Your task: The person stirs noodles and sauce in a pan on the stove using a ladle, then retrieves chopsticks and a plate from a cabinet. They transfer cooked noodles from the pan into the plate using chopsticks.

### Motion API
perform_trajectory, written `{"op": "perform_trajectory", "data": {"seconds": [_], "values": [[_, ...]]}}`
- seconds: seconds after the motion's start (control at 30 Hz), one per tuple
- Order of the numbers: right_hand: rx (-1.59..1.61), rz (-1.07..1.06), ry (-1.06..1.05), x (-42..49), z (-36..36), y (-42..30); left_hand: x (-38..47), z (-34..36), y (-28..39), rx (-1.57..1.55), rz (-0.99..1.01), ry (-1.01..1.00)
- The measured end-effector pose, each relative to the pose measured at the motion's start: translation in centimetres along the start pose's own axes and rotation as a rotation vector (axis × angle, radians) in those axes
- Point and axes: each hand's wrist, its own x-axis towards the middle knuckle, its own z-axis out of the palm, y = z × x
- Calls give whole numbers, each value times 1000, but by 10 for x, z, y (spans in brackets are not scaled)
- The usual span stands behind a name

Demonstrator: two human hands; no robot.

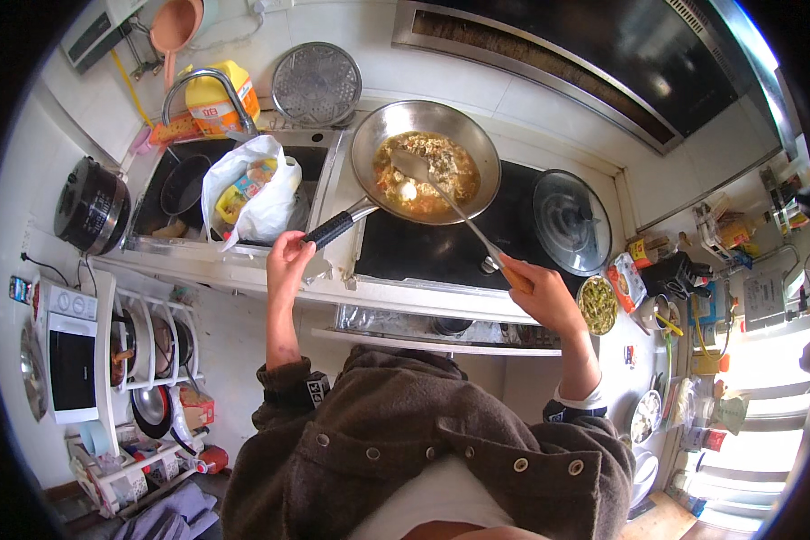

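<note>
A steel wok (426,113) sits over the black cooktop (405,253), holding an orange-brown broth with noodle-like or egg-like pieces (445,158) and a round white lump. My left hand (287,260) pinches the end of the wok's black ridged handle (329,229) between thumb and fingers. In my right hand (547,293) is the wooden handle of a metal spatula (466,219). The spatula's blade rests among the food, partly coated by it. At the right of the cooktop lies a glass lid (572,219).
Left of the wok, a white plastic bag (280,152) with packages sits over the sink (314,165), under a curved faucet (206,73). A bowl of green vegetables (597,305) stands near my right hand. A range hood (547,61) overhangs the back. Below the counter, a drawer (445,337) is pulled out.
</note>
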Motion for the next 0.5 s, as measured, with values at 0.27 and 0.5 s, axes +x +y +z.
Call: {"op": "perform_trajectory", "data": {"seconds": [0.27,0.5], "values": [[-6,-48,60,7,9,8,1,-2,-6,-16,15,17],[-40,46,4,11,4,8,2,-1,-4,2,-9,19]]}}
